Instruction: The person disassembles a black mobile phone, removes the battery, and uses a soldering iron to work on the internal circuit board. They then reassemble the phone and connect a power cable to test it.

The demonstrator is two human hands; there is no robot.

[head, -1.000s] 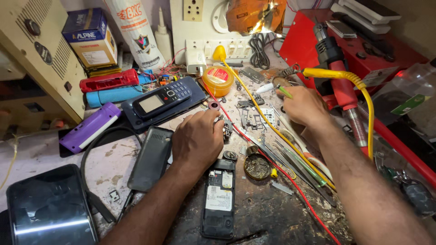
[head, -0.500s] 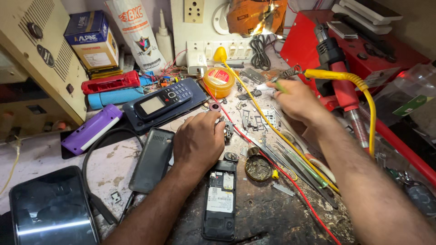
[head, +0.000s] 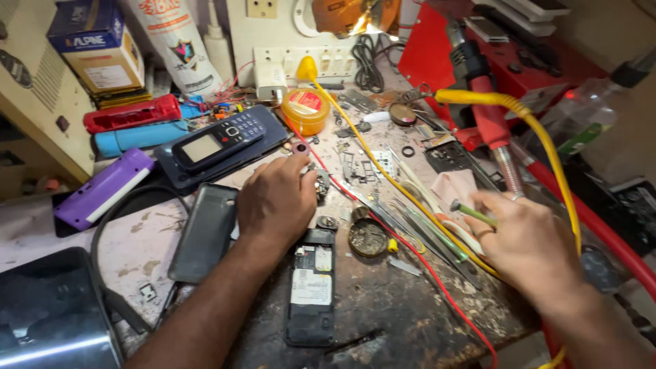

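Head view: cluttered desk.
Left hand: lies flat, fingers loose, just above opened phone.
Right hand: clamped on green-handled tool, right of phone.

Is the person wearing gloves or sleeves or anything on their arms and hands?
No gloves. Both the left hand and the right hand are bare, and both forearms are bare too, with no sleeves, watch or bracelet showing. The right hand seems to have a thin ring on one finger.
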